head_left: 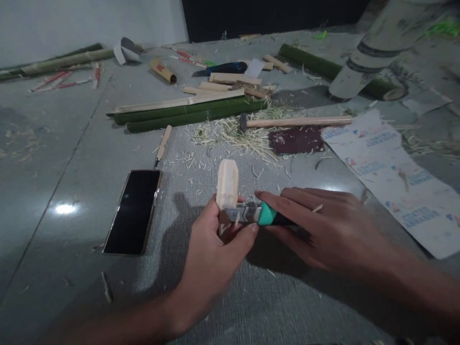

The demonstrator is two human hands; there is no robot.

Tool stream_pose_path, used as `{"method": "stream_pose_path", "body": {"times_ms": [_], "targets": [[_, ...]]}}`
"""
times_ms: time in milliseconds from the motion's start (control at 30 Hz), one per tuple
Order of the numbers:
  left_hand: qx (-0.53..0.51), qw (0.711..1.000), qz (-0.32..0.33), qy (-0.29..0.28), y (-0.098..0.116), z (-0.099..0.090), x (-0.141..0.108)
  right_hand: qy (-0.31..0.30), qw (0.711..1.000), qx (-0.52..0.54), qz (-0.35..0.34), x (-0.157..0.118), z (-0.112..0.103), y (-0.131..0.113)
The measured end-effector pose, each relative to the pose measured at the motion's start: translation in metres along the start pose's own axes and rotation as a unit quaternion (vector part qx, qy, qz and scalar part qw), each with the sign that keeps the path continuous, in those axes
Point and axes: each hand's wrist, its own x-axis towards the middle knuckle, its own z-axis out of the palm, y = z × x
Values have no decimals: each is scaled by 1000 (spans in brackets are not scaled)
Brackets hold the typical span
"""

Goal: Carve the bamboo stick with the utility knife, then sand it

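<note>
My left hand (212, 249) is closed around the lower part of a pale carved piece of wood or bamboo (227, 179), held upright with its rounded end pointing away from me. In my right hand (319, 225) is a utility knife (266, 213) with a teal and black handle. Its blade lies across the near face of the carved piece, beside my left thumb. A curl of shaving hangs at the blade, and another clings to my right hand. My left fingers partly hide the bottom of the piece.
A phone (133, 211) lies to the left, with a wooden-handled tool (163, 146) just beyond it. Farther off are green bamboo strips (197, 112), a hammer (298, 122), heaped shavings (233, 136) and a dark red sheet (296, 140). Printed paper (391, 177) lies right.
</note>
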Motion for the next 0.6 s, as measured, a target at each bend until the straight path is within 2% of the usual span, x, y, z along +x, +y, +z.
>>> {"method": "stream_pose_path", "body": {"times_ms": [433,600], "targets": [[39,997,58,-23,-1,-4,0,15,1000,-8,9,0,-2,-4],[31,998,49,-13,0,-2,0,21,1000,-18,8,-2,-1,-5]]}}
